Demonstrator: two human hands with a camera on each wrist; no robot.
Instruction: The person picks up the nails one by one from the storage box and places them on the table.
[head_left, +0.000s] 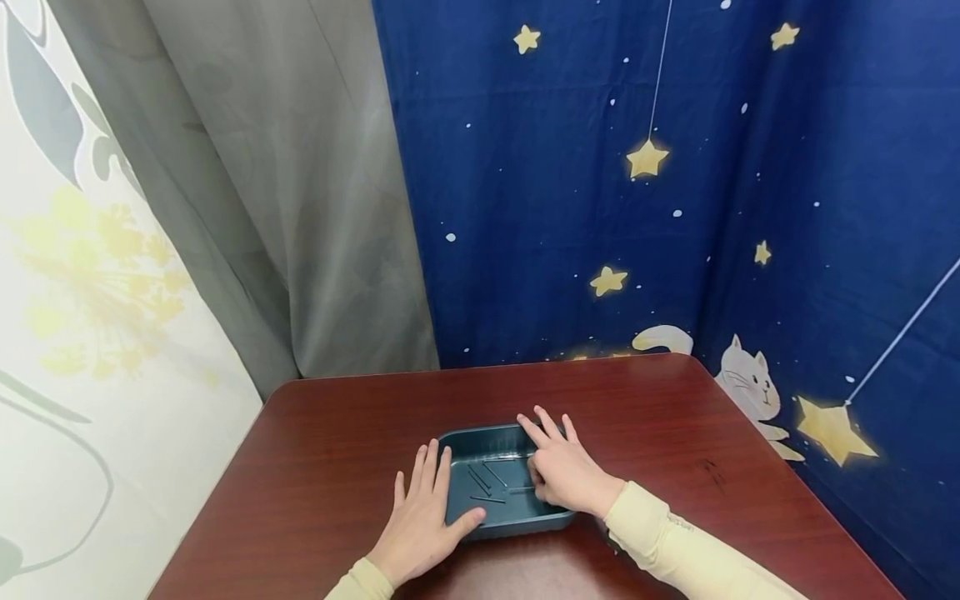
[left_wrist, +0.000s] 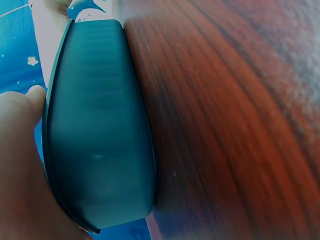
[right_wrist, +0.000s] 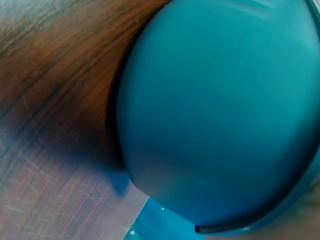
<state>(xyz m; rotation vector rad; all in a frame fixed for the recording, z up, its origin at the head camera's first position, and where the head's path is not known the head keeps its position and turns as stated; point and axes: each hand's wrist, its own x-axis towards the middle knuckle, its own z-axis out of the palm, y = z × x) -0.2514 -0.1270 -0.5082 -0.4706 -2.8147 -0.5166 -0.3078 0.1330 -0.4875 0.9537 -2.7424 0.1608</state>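
A dark teal tray [head_left: 517, 525] with rounded corners sits on the table, several thin, dark nail-like pieces [head_left: 487, 499] scattered over its floor. My left hand [head_left: 420, 521] rests on the tray's left end, its fingers straight along the rim and its thumb over the near edge. Over the right end, my right hand [head_left: 570, 475] reaches in with thumb and index finger bent down while the other fingers spread upward. One thin piece [head_left: 521, 489] lies right at those fingertips; I cannot tell whether they pinch it. Both wrist views show the tray's outer wall [left_wrist: 95, 120] close up.
The reddish-brown wooden table [head_left: 360, 417] extends around the tray on all sides. Behind it hang a grey curtain [head_left: 330, 208] and a blue one [head_left: 540, 208] with stars. A pale patterned surface [head_left: 112, 333] stands at the left.
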